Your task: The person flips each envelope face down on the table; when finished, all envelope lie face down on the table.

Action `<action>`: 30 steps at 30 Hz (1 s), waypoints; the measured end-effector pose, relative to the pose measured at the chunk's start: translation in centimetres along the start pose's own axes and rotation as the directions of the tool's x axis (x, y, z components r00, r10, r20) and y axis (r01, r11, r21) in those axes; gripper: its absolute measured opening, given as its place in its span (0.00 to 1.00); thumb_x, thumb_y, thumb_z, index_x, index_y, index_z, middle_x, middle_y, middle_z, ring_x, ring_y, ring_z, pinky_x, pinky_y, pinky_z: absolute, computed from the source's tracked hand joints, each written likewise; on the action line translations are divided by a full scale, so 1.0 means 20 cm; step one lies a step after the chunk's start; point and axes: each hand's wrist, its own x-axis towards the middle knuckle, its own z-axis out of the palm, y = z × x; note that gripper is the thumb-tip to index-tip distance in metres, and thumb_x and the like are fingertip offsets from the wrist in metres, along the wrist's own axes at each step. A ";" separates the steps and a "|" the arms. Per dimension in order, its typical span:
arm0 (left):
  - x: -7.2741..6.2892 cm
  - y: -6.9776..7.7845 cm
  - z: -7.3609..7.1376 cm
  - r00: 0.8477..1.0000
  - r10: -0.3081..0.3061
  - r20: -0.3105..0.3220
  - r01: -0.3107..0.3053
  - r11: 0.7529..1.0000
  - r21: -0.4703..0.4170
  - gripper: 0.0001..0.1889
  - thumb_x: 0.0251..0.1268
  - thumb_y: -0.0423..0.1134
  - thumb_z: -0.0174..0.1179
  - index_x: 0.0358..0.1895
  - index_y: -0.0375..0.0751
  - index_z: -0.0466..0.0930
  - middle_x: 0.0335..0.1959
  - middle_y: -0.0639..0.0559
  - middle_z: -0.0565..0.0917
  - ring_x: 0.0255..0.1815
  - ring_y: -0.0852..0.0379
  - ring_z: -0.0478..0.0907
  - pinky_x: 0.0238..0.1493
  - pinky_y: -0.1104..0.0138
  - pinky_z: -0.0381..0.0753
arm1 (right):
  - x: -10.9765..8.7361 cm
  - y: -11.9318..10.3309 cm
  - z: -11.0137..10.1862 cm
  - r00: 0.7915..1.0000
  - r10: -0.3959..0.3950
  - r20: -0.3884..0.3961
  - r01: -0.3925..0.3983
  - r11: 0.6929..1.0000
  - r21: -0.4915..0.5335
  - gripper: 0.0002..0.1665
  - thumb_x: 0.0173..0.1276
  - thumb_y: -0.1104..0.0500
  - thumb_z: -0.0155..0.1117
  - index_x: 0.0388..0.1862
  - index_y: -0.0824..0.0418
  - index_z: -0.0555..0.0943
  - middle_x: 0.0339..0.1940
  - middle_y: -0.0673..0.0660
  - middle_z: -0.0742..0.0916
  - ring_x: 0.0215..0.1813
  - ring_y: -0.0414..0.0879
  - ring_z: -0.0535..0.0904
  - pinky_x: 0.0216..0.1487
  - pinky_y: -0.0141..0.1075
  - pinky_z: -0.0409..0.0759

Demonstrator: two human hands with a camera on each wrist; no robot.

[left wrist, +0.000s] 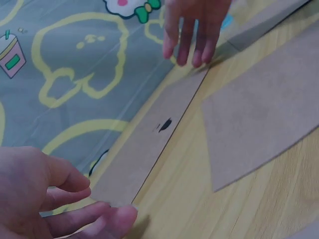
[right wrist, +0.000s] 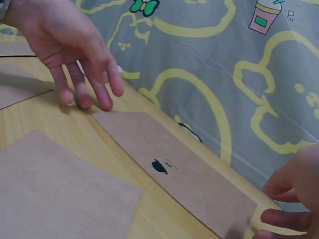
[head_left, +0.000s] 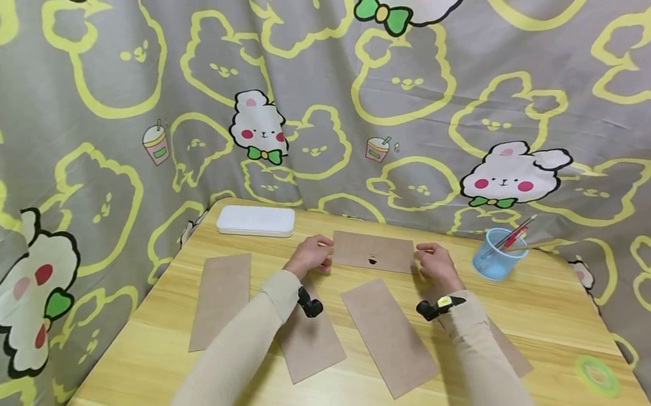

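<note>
A thin brown rectangular board point(head_left: 356, 249) with a small black mark lies flat near the back edge of the table. At its left end is my left hand point(head_left: 312, 254), fingers loosely bent beside the short edge. Opposite it, my right hand point(head_left: 437, 265) hovers by the right end, and its fingers hang fairly straight in the left wrist view. Neither hand shows a grip on the board; whether the fingertips touch it is hard to tell. Similar plain boards lie in front: one at far left point(head_left: 221, 304), one partly under my left forearm point(head_left: 313, 341), one in the middle point(head_left: 388, 339).
Another brown board point(head_left: 509, 348) is partly covered by my right forearm. A white case point(head_left: 255, 220) sits at the back left. The blue cup point(head_left: 495, 257) at the back right holds pens or brushes. A green ring point(head_left: 598, 376) lies right. Patterned curtain point(head_left: 315, 76) hangs behind the table.
</note>
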 end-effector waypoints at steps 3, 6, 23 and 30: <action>0.00 0.00 0.01 1.000 -0.002 0.000 0.002 1.000 -0.014 0.22 0.82 0.34 0.54 0.74 0.34 0.77 0.41 0.40 0.84 0.33 0.55 0.82 0.49 0.58 0.96 | 0.00 0.00 0.02 1.000 0.002 0.013 -0.002 1.000 0.022 0.29 0.86 0.60 0.51 0.79 0.72 0.69 0.78 0.74 0.74 0.70 0.61 0.76 0.66 0.44 0.83; 0.00 0.00 0.02 1.000 -0.003 0.000 0.003 1.000 -0.023 0.23 0.81 0.34 0.54 0.74 0.35 0.76 0.42 0.38 0.85 0.31 0.55 0.82 0.48 0.58 0.96 | 0.00 0.00 0.03 1.000 -0.002 0.001 0.002 1.000 0.028 0.29 0.86 0.60 0.51 0.79 0.72 0.70 0.77 0.73 0.75 0.64 0.57 0.79 0.61 0.39 0.84; 0.04 -0.06 0.05 0.991 0.047 -0.124 -0.061 0.992 -0.112 0.15 0.78 0.27 0.62 0.63 0.31 0.84 0.56 0.37 0.88 0.41 0.55 0.87 0.50 0.65 0.95 | 0.01 0.08 0.04 0.995 0.088 -0.053 -0.072 0.964 0.254 0.29 0.73 0.78 0.54 0.73 0.75 0.78 0.66 0.67 0.84 0.49 0.42 0.77 0.41 0.24 0.80; 0.04 -0.08 0.04 0.990 0.051 -0.134 -0.082 0.969 -0.235 0.17 0.76 0.22 0.61 0.64 0.30 0.82 0.55 0.38 0.84 0.39 0.54 0.86 0.52 0.61 0.95 | -0.03 0.11 0.02 0.999 0.017 0.037 -0.027 0.954 0.300 0.33 0.72 0.78 0.57 0.76 0.76 0.72 0.48 0.52 0.85 0.33 0.36 0.74 0.33 0.26 0.77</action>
